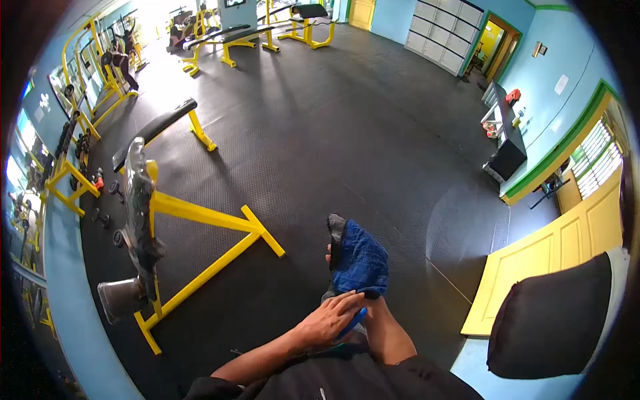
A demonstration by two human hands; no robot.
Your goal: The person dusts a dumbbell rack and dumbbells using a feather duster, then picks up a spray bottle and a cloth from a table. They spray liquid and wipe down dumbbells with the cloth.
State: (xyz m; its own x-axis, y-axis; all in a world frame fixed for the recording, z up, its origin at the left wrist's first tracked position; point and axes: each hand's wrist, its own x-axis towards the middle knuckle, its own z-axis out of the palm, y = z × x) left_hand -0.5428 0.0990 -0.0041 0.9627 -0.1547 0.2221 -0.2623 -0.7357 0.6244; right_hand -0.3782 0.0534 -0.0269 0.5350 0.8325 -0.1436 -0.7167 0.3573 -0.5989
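Note:
In front of my lap is a blue knit sock (361, 257) with a dark grey part (337, 233) along its left side and tip. My left hand (330, 320) reaches in from the left, its fingers pressed together at the sock's lower edge. Below those fingers shows a bright blue strip (353, 323), too covered to name. My right forearm rises from the right and passes behind the sock, which hides most of that hand. Fingertips of my right hand (328, 253) curl around the dark left side.
A yellow-framed bench (200, 210) with black padding stands to the left, with dumbbells (101, 218) beyond it. At the lower right are a black padded seat (550, 317) and a yellow door (553, 247). Lockers (443, 33) line the far wall above a black rubber floor (333, 133).

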